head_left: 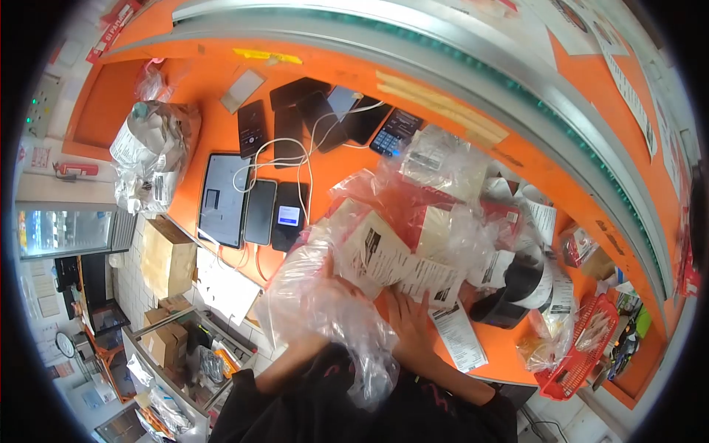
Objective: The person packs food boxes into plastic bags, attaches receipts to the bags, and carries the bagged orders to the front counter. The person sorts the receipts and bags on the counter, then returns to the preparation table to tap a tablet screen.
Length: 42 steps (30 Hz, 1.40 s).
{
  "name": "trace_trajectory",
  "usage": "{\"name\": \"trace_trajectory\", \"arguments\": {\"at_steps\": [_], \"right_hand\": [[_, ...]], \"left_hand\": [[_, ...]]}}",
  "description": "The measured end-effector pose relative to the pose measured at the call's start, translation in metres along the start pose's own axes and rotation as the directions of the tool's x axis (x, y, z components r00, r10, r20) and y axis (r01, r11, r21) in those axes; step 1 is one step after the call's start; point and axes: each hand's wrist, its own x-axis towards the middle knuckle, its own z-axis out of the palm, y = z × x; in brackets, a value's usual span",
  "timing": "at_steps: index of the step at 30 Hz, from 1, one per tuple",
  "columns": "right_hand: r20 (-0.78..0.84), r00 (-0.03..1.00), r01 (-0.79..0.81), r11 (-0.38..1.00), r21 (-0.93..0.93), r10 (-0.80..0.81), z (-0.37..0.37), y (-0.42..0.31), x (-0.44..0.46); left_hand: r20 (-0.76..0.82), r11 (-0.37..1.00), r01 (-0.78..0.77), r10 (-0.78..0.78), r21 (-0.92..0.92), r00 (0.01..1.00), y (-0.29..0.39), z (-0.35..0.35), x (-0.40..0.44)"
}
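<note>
In front of me a clear plastic bag [314, 314] with a pink-and-white package inside covers much of my left hand [332, 286]. That hand rests against the bag, its fingers mostly hidden behind the crinkled film. My right hand [410, 321] lies beside the bag, fingers stretched out and apart, at the lower edge of a package with a printed receipt [377, 255] on it. Another paper receipt [458, 336] lies on the orange counter to the right of this hand. More bagged packages [443, 159] with paper slips are heaped beyond both hands.
A tablet [223, 199], several phones [261, 213] and white cables occupy the counter's left half. A black receipt printer [502, 306] stands on the right, near a red basket [580, 347]. A bag of crumpled papers [155, 151] sits at the far left. An orange-framed glass barrier [473, 70] curves along the back.
</note>
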Motion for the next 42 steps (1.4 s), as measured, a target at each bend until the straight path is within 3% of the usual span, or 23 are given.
{"name": "trace_trajectory", "arguments": {"at_steps": [2,4,8,12,14,15,16,18,19,22,25,26,28,29,31,33,35,36,37,38,39,42], "right_hand": [[-0.04,0.998,-0.045,0.998,0.045,0.046,0.012,-0.004,-0.003],[0.058,0.994,-0.099,0.995,0.009,0.098,0.015,-0.013,-0.001],[0.097,0.976,-0.19,0.98,-0.06,0.195,0.035,-0.027,0.005],[0.03,0.982,-0.173,0.956,-0.237,0.186,0.067,-0.035,0.019],[0.123,0.942,-0.25,0.901,-0.355,0.311,0.074,-0.044,0.03],[0.149,0.932,-0.291,0.928,-0.232,0.329,0.07,-0.052,0.035],[0.146,0.928,-0.305,0.924,-0.232,0.343,0.071,-0.056,0.043],[0.189,0.952,-0.174,0.933,-0.314,0.241,0.074,-0.064,0.058],[0.098,0.972,-0.186,0.953,-0.238,0.213,0.072,-0.068,0.065],[0.094,0.979,-0.162,0.97,-0.18,0.181,0.081,-0.07,0.091],[0.043,0.989,-0.139,0.985,-0.1,0.144,0.108,-0.057,0.114],[0.051,0.988,-0.14,0.986,-0.095,0.145,0.11,-0.057,0.12],[0.011,0.998,-0.051,0.955,-0.292,0.057,0.113,-0.055,0.131],[0.014,0.998,-0.056,0.956,-0.287,0.062,0.113,-0.051,0.135],[-0.082,0.996,0.024,0.999,-0.04,-0.027,0.112,-0.04,0.145],[0.194,0.97,0.119,0.982,0.147,-0.147,0.071,-0.01,0.159],[0.502,0.864,-0.12,0.958,0.259,-0.027,-0.027,0.013,0.184],[0.089,0.994,0.07,0.997,-0.027,-0.067,-0.009,0.04,0.184],[-0.395,0.911,0.072,0.989,-0.127,-0.117,-0.01,0.068,0.193],[-0.13,0.989,-0.086,0.986,-0.14,0.068,-0.052,0.08,0.192],[-0.274,0.961,-0.127,0.934,-0.334,0.033,-0.063,0.103,0.187],[-0.433,0.901,-0.113,0.951,-0.289,-0.025,-0.064,0.176,0.181]], "left_hand": [[0.025,1.0,-0.007,0.007,0.007,1.0,-0.007,-0.001,0.008],[0.042,1.0,-0.003,0.004,-0.007,0.999,-0.017,-0.004,0.013],[0.036,1.0,0.01,-0.01,-0.008,0.999,-0.037,-0.008,0.024],[-0.05,0.998,0.055,-0.056,-0.027,0.997,-0.06,-0.008,0.028],[-0.116,0.994,0.087,-0.095,-0.069,0.989,-0.072,-0.009,0.031],[-0.155,0.988,0.109,-0.125,-0.108,0.98,-0.079,-0.01,0.032],[-0.188,0.982,0.125,-0.151,-0.142,0.971,-0.086,-0.01,0.033],[-0.255,0.957,0.157,-0.219,-0.243,0.942,-0.104,-0.01,0.039],[-0.285,0.94,0.164,-0.252,-0.301,0.925,-0.113,-0.01,0.042],[-0.366,0.847,0.107,-0.335,-0.52,0.869,-0.144,-0.003,0.055],[-0.481,0.631,-0.185,-0.338,-0.754,0.809,-0.166,0.011,0.063],[-0.455,0.553,-0.202,-0.369,-0.808,0.81,-0.169,0.01,0.07],[-0.412,0.431,-0.227,-0.405,-0.873,0.816,-0.169,0.004,0.088],[-0.395,0.389,-0.233,-0.415,-0.891,0.82,-0.166,0.002,0.096],[-0.379,0.328,-0.241,-0.465,-0.913,0.8,-0.164,0.006,0.108],[-0.369,0.299,-0.241,-0.514,-0.923,0.774,-0.165,0.018,0.113],[-0.355,0.28,-0.235,-0.539,-0.931,0.764,-0.167,0.032,0.109],[-0.347,0.27,-0.232,-0.546,-0.935,0.763,-0.168,0.037,0.107],[-0.34,0.263,-0.228,-0.552,-0.937,0.762,-0.17,0.039,0.105],[-0.337,0.26,-0.226,-0.554,-0.939,0.761,-0.171,0.041,0.104],[-0.333,0.256,-0.224,-0.557,-0.94,0.761,-0.173,0.042,0.104],[-0.327,0.243,-0.225,-0.562,-0.943,0.76,-0.175,0.045,0.106]]}}
